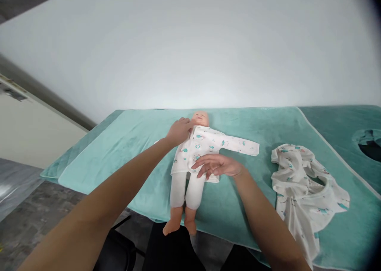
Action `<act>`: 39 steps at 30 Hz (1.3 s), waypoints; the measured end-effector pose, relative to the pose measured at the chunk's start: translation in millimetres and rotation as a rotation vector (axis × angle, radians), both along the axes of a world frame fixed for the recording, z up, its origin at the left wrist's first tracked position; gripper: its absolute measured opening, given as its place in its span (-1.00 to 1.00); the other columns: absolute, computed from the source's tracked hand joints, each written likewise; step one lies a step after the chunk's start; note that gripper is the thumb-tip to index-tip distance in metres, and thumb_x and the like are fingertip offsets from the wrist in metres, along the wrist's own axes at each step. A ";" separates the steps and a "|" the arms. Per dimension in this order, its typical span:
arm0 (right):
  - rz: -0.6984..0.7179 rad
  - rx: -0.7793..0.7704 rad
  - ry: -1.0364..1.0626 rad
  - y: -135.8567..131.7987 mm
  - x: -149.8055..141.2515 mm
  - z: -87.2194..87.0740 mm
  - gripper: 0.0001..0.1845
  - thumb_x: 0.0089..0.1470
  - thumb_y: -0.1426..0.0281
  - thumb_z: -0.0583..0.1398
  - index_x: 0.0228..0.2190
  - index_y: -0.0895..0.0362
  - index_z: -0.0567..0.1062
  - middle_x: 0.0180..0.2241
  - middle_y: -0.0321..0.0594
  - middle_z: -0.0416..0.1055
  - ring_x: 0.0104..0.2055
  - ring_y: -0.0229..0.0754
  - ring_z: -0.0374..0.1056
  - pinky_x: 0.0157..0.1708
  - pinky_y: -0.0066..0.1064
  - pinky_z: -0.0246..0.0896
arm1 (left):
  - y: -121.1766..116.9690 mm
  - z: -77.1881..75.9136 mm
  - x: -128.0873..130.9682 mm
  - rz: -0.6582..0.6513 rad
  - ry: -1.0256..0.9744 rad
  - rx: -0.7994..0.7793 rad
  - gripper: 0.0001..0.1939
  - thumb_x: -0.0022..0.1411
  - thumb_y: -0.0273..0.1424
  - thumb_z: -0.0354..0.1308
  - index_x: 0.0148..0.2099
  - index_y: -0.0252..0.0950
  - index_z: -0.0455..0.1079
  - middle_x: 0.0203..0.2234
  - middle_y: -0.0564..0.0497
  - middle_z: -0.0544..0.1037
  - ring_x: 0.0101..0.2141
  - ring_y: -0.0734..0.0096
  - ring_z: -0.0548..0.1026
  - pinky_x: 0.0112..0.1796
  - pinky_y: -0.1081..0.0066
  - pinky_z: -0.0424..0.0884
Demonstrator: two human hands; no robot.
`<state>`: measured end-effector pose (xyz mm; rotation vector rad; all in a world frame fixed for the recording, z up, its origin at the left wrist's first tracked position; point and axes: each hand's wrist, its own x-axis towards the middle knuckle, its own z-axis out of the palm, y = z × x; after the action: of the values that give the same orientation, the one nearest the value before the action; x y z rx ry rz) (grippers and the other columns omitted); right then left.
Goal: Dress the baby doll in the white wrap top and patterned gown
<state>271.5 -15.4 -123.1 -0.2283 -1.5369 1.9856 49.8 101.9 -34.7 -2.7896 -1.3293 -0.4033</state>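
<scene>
A baby doll (200, 119) lies on its back on a teal towel (133, 144), head away from me, feet over the near edge. It wears a white printed top (208, 146) and white leggings (186, 189). My left hand (179, 131) is closed on the top at the doll's shoulder, by the neck. My right hand (218, 165) lies flat on the top's lower hem, fingers stretched out and pointing left.
A second crumpled printed white garment (303, 191) lies on the towel to the right. The padded table (336, 120) has a face hole (369, 144) at the far right. A white wall stands behind; grey floor lies at left.
</scene>
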 end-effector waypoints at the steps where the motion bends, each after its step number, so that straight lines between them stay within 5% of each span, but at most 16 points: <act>1: -0.107 -0.020 0.011 1.4 4.8 -2.7 -0.28 -0.02 0.04 0.35 0.13 0.04 0.41 0.18 0.05 0.38 0.01 0.01 0.47 -0.19 -0.26 0.40 | -4.2 -2.6 -7.1 0.021 -0.008 0.001 -0.77 0.19 -0.61 -0.03 -0.34 -0.24 0.40 -0.21 -0.10 0.52 -0.13 0.17 0.42 -0.12 0.22 0.35; 5: -0.671 -0.112 -0.010 10.3 17.0 -8.8 -0.51 0.02 -0.02 0.30 -0.18 0.10 0.55 -0.22 -0.09 0.57 -0.35 -0.17 0.44 -0.42 -0.38 0.28 | -29.0 -22.3 -34.0 0.238 -0.277 -0.122 -0.84 0.29 -0.45 0.03 -0.18 -0.19 0.43 -0.18 -0.07 0.54 -0.18 0.23 0.48 -0.20 0.29 0.37; 7: -0.895 -0.120 -0.186 14.3 16.2 -10.3 -0.53 0.08 -0.08 0.22 -0.45 0.10 0.51 -0.52 -0.22 0.47 -0.55 -0.24 0.29 -0.52 -0.39 0.17 | -43.4 -35.9 -44.9 0.385 -0.463 -0.287 -0.84 0.30 -0.26 0.11 -0.17 -0.19 0.44 -0.27 -0.05 0.56 -0.25 0.23 0.51 -0.26 0.31 0.38; 9: -1.034 -0.052 -0.450 16.4 11.6 -11.8 -0.43 0.13 -0.12 0.14 -0.61 0.08 0.42 -0.68 -0.28 0.33 -0.63 -0.24 0.20 -0.53 -0.37 0.12 | -55.6 -49.0 -52.3 0.475 -0.651 -0.519 -0.66 0.27 -0.06 0.13 -0.15 -0.22 0.46 -0.31 -0.06 0.60 -0.27 0.20 0.54 -0.27 0.29 0.41; 12: -1.156 0.205 -0.771 17.0 2.5 -14.7 -0.42 0.19 -0.08 0.08 -0.65 0.06 0.40 -0.63 -0.24 0.38 -0.50 -0.16 0.30 -0.39 -0.34 0.16 | -63.5 -63.8 -55.0 0.457 -0.857 -0.793 -0.43 0.21 0.13 0.09 -0.08 -0.26 0.50 -0.20 -0.12 0.65 -0.14 0.10 0.56 -0.15 0.24 0.46; 16: -1.179 0.388 -0.816 20.0 -2.4 -21.5 -0.54 0.22 0.00 0.07 -0.51 0.05 0.44 -0.46 -0.25 0.46 -0.32 -0.11 0.34 -0.21 -0.32 0.19 | -49.8 -76.2 -44.8 0.430 -0.938 -0.852 -0.33 0.13 0.18 0.16 0.08 -0.21 0.46 0.14 -0.16 0.52 0.12 0.02 0.47 0.04 0.21 0.42; 22: -1.156 0.199 -0.379 29.3 5.1 -24.7 -0.49 0.16 0.02 0.19 0.05 0.02 0.43 0.14 -0.17 0.41 0.19 -0.04 0.29 0.24 -0.17 0.12 | -7.0 -93.0 -8.8 0.408 -1.085 -0.800 -0.25 0.17 0.14 0.17 0.25 -0.19 0.32 0.36 -0.11 0.22 0.32 0.06 0.24 0.22 0.19 0.25; 26: -1.081 0.163 -0.271 33.0 3.1 -15.0 -0.19 0.06 0.06 0.31 0.28 -0.06 0.24 0.37 -0.26 0.13 0.44 -0.02 -0.07 0.40 -0.16 -0.13 | 12.1 -101.0 10.8 0.357 -1.174 -0.671 -0.46 0.25 0.04 0.14 0.08 -0.25 0.45 0.17 -0.15 0.47 0.16 0.04 0.41 0.18 0.14 0.27; 30: -1.042 0.105 -0.283 35.9 -0.1 -9.8 0.01 -0.09 0.12 0.43 0.32 -0.09 0.18 0.40 -0.29 0.03 0.46 0.05 -0.10 0.40 -0.04 -0.11 | 22.6 -114.6 12.4 0.352 -1.241 -0.586 -0.60 0.26 -0.06 0.17 -0.07 -0.27 0.50 -0.15 -0.09 0.59 -0.09 0.15 0.51 0.01 0.18 0.39; 34: -1.075 0.054 -0.256 35.8 0.3 -11.4 -0.08 -0.06 0.14 0.40 0.29 -0.05 0.24 0.41 -0.27 0.02 0.44 0.02 -0.05 0.40 -0.02 -0.09 | 27.0 -125.5 5.7 0.372 -1.377 -0.690 -0.61 0.19 -0.12 0.27 -0.04 -0.25 0.48 -0.36 -0.03 0.55 -0.30 0.26 0.51 -0.23 0.26 0.47; 39: -1.128 0.042 -0.267 34.5 -2.4 -12.6 -0.21 -0.03 0.17 0.39 0.23 -0.06 0.34 0.37 -0.26 0.12 0.42 -0.02 0.00 0.39 -0.03 -0.08 | 28.2 -117.1 -3.0 0.396 -1.642 -0.715 -0.68 0.15 -0.17 0.28 -0.13 -0.25 0.41 -0.40 0.01 0.50 -0.41 0.37 0.47 -0.37 0.36 0.43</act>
<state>269.1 19.0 -135.7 -1.0969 -1.1509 1.0328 46.7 130.1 -151.8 -1.9756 -2.3830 -2.9948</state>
